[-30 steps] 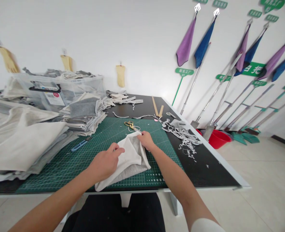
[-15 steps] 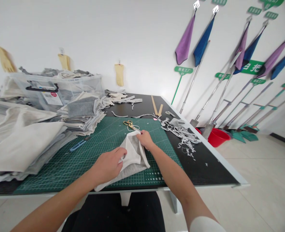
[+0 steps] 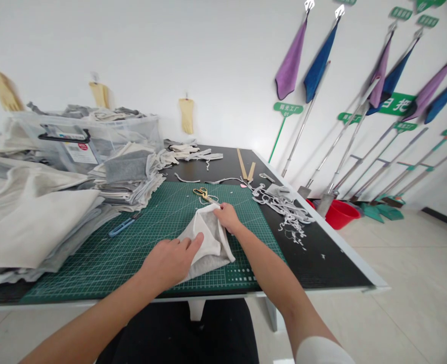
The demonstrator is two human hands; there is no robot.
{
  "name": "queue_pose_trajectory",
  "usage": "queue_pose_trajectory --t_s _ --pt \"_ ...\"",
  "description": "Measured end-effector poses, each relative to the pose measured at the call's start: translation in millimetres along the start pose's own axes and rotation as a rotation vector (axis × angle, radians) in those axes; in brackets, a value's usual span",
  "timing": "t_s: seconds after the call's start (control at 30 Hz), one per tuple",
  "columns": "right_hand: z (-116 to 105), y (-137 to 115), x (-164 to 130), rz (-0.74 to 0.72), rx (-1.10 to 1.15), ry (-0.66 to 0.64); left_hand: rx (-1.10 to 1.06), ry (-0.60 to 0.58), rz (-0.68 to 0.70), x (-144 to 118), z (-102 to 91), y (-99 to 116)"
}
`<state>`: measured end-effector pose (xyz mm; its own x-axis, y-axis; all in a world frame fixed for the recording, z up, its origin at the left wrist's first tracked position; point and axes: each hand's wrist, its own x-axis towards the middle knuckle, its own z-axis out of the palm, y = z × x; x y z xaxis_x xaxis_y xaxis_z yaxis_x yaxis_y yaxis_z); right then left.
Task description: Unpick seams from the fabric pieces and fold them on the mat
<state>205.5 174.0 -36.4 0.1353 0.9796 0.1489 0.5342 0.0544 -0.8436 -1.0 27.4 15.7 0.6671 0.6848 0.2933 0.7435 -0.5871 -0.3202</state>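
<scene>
A piece of white and light grey fabric (image 3: pixel 208 242) lies folded on the green cutting mat (image 3: pixel 132 242) before me. My right hand (image 3: pixel 228 218) pinches its far upper edge, close to the tips of gold-handled scissors (image 3: pixel 204 194). At its near left side, my left hand (image 3: pixel 172 260) has its fingers curled around the fabric, which is partly hidden beneath them. The left thumb is raised over the cloth. A blue-handled cutter (image 3: pixel 124 225) rests on the mat to the left.
Stacks of grey and cream fabric (image 3: pixel 37 217) cover the left side, with a clear plastic box (image 3: pixel 113 131) behind. Scrap strips (image 3: pixel 284 207) and wooden strips (image 3: pixel 242 164) lie on the black tabletop (image 3: pixel 310 258). A red bucket (image 3: pixel 341 215) stands on the floor beyond the right edge.
The fabric's near left corner, which stretched toward the table edge, has been drawn in under my left hand. My left thumb has lifted. The right hand stays at the upper edge.
</scene>
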Motion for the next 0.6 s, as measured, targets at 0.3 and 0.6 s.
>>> queue_pose_trajectory --t_s 0.3,0.6 --pt "-0.8 -0.7 -1.4 -0.004 0.009 -0.015 -0.080 -0.141 0.151 4.4 -11.7 15.8" --pt "-1.5 -0.9 -1.3 -0.007 0.013 -0.020 -0.126 -0.104 -0.009 19.0 0.4 29.5"
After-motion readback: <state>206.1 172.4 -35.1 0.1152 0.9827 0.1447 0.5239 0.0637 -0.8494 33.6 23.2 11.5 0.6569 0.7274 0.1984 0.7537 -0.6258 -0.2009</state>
